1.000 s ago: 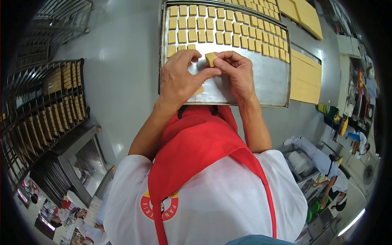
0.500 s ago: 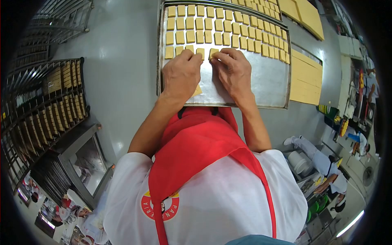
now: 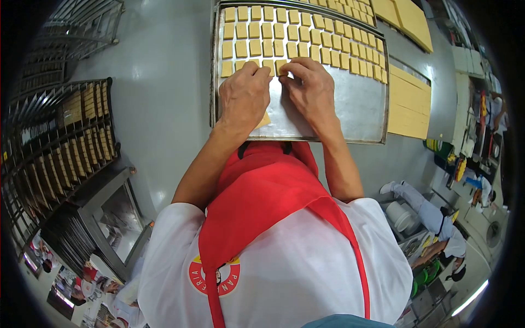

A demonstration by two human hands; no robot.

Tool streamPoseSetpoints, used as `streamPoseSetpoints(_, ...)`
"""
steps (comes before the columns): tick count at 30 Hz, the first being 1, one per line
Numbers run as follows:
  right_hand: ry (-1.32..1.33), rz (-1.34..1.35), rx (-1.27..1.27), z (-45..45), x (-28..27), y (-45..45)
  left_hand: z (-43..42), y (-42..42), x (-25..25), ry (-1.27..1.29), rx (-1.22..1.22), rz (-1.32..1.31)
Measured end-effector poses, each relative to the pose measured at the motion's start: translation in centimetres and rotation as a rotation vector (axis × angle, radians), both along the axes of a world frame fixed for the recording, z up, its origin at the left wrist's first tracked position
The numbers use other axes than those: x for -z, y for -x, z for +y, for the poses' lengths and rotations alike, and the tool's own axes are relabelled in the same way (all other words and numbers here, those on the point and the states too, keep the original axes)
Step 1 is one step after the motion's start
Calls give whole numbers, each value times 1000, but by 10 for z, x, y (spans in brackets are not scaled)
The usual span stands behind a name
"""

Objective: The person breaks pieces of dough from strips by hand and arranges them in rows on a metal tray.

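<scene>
Small yellow rectangular dough pieces [image 3: 241, 49] lie in rows on a metal baking tray [image 3: 361, 109]. My right hand [image 3: 311, 90] is closed in a pinch at a dough piece [image 3: 281, 66] at the end of the nearest row. Just left of it, my left hand [image 3: 244, 97] is curled with thumb and forefinger together, at the neighbouring dough piece [image 3: 268, 65]. A further yellow dough piece [image 3: 264, 121] shows beneath the left wrist; the hand hides most of it. The left hand also covers part of the nearest row.
Large yellow dough sheets [image 3: 409, 104] lie right of the tray, and another tray of pieces [image 3: 350, 8] adjoins its far edge. A loaded rack [image 3: 82, 147] stands at left. A co-worker [image 3: 432, 218] is at lower right.
My right hand has shifted slightly left and away from me. The dough piece at its fingertips has moved left, closer to its neighbour in the row. My left hand has barely moved.
</scene>
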State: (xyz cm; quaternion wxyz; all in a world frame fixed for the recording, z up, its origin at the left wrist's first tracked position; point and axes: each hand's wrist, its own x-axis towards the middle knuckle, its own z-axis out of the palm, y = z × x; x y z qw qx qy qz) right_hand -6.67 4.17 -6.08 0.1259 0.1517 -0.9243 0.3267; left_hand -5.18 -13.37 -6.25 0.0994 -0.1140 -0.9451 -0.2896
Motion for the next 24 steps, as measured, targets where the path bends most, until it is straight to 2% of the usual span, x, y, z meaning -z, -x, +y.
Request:
streamPoseSetpoints(1, 0, 1, -5, 1, -4, -3, -1, 0, -1, -30, 2, -14)
streamPoseSetpoints(3, 114, -222, -35, 5, -16, -17, -5, -2, -2, -59, -4, -31)
streamPoseSetpoints(4, 114, -223, -40, 6, -23, -21, -8, -3, -4, -134, -29, -23)
streamPoseSetpoints(6, 111, -403, -311, 8, -38, -32, -15, -6, -6, -210, -46, -20)
streamPoseSetpoints(8, 17, -395, -378, 2, -44, -41, -27, -8, -8, -331, -100, -29)
streamPoseSetpoints(12, -138, -307, -371, -13, -25, -51, -38, -15, -20, -292, -137, -138)
streamPoseSetpoints(16, 145, -284, -274, -2, -23, -46, -27, -23, -23, -414, -114, -236)
streamPoseSetpoints(17, 255, -297, -229, 2, -23, -46, -22, -24, -22, -644, -73, -407)
streamPoseSetpoints(18, 254, -298, -230, 5, -24, -46, -18, -24, -19, -873, -29, -579)
streamPoseSetpoints(19, 324, -319, -221, 7, -25, -45, -17, -21, -14, -972, 59, -653)
streamPoseSetpoints(20, 394, -340, -209, 10, -26, -45, -13, -20, -11, -972, 60, -654)
streamPoseSetpoints(21, 394, -341, -206, 14, -23, -45, -7, -18, -11, -1110, 47, -675)
streamPoseSetpoints(23, 671, -490, -93, 22, -13, -46, 2, -16, -13, -1357, -10, -754)
streamPoseSetpoints(24, 672, -489, -86, 28, -12, -45, 3, -14, -13, -1355, -6, -759)
